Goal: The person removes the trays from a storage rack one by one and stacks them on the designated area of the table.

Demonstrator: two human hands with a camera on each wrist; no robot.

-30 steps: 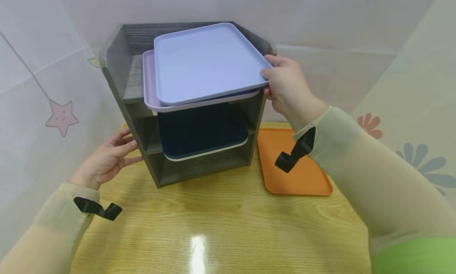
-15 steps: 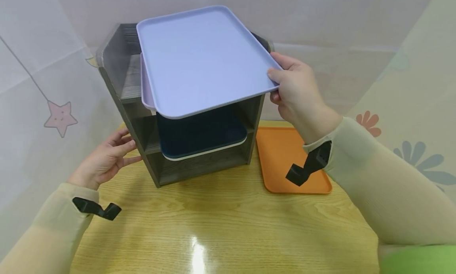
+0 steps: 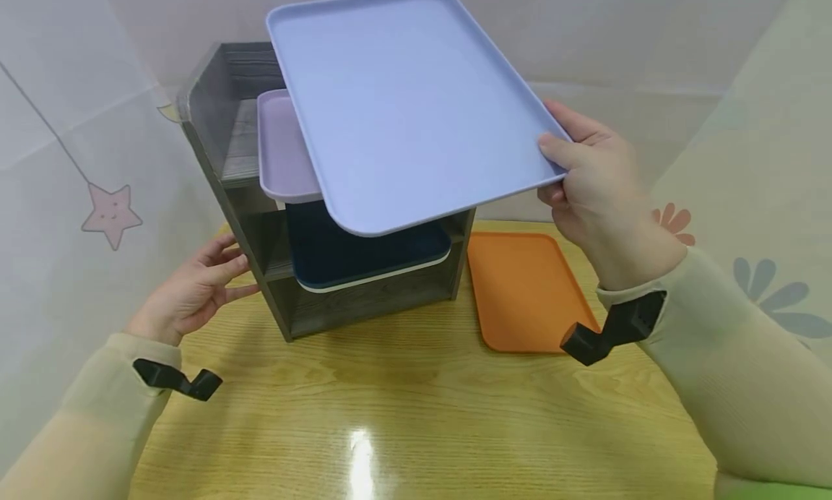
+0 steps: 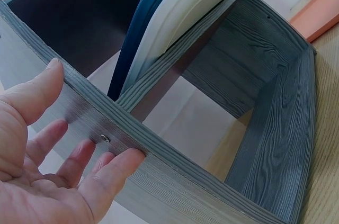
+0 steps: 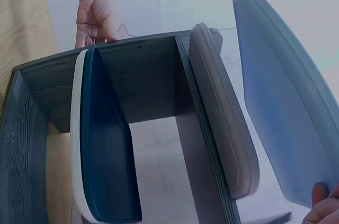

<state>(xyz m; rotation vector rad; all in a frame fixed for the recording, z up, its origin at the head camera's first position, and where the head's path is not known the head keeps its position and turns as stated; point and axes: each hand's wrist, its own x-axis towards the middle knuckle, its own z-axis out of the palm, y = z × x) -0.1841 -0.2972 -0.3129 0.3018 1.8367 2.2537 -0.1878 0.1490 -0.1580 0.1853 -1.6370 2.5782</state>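
Note:
My right hand (image 3: 594, 175) grips the near right corner of a light blue tray (image 3: 416, 110), thumb on top and fingers beneath. The tray is held in the air, tilted, above a grey wooden shelf rack (image 3: 273, 298). A lilac tray (image 3: 286, 146) lies on the rack's top shelf, partly hidden by the blue one. On the middle shelf a dark navy tray (image 3: 364, 258) sits over a cream tray (image 3: 383, 276). My left hand (image 3: 195, 290) touches the rack's left side with fingers spread; in the left wrist view its fingertips (image 4: 130, 160) rest against the side panel.
An orange tray (image 3: 526, 290) lies on the wooden table (image 3: 390, 413) to the right of the rack. Behind stands a pale cloth backdrop (image 3: 97, 110) with star and flower prints. The rack's bottom compartment (image 3: 370, 305) shows under the cream tray.
My right hand has lifted the light blue tray off the lilac one and carried it up and to the right. More of the lilac tray shows again. The left hand has stayed put.

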